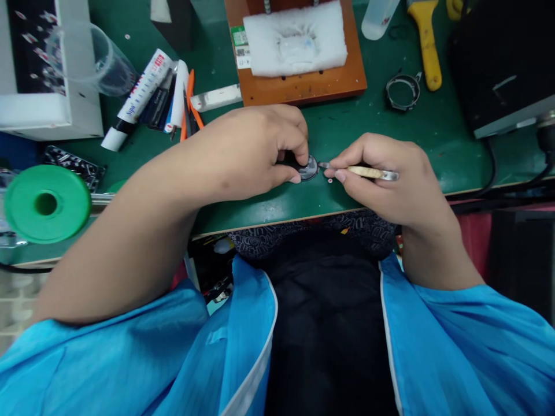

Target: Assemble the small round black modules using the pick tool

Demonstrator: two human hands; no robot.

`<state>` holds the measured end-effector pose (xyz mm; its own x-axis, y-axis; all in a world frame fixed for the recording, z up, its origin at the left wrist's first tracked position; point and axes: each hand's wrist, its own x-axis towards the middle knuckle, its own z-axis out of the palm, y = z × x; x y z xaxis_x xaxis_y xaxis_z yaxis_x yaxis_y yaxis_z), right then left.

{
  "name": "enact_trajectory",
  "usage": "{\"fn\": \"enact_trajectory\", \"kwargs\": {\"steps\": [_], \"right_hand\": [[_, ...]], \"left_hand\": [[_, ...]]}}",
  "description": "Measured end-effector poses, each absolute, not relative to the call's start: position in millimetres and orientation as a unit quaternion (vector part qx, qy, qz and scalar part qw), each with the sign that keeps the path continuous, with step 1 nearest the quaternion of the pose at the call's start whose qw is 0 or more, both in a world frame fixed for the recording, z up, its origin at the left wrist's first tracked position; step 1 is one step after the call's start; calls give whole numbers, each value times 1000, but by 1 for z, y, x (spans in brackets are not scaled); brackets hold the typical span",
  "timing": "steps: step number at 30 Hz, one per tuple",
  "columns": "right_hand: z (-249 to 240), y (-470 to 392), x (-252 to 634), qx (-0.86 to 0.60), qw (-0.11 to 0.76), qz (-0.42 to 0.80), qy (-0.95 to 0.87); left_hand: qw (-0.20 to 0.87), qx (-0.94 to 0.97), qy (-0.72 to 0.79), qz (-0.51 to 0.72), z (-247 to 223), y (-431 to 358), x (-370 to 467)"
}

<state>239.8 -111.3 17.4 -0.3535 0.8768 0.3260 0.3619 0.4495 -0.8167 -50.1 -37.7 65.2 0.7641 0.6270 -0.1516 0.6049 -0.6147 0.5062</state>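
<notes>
My left hand [271, 147] is closed on the left side of a small round dark piece [309, 168] with a shiny face, low over the green table near its front edge. A thin tool [368, 172] with a pale handle and a metal tip is pinched in my right hand [377, 173]. Its tip points left and meets or nearly meets the right rim of the round piece. Just below that tip lies a tiny pale ring-like bit [330, 181]. My left fingers hide part of the round piece.
Behind my hands stands an orange-brown block [303, 95] with white foam [299, 40]. Markers [143, 92], a clear cup [104, 63] and a green spool [47, 203] are left. A round frame [403, 92], yellow-handled brush [429, 52] and black box [503, 63] are right.
</notes>
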Motion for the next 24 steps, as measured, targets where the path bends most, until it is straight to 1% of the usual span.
{"fn": "enact_trajectory", "kwargs": {"steps": [9, 13, 19, 24], "right_hand": [[20, -112, 240, -401, 409, 363, -735], [17, -114, 236, -416, 450, 340, -714], [15, -115, 237, -418, 434, 353, -716], [14, -115, 237, -449, 403, 326, -728]], "left_hand": [[274, 896, 349, 13, 66, -38, -49], [273, 900, 340, 24, 64, -36, -50], [279, 896, 344, 21, 62, -35, -51], [283, 892, 350, 26, 63, -35, -51]]}}
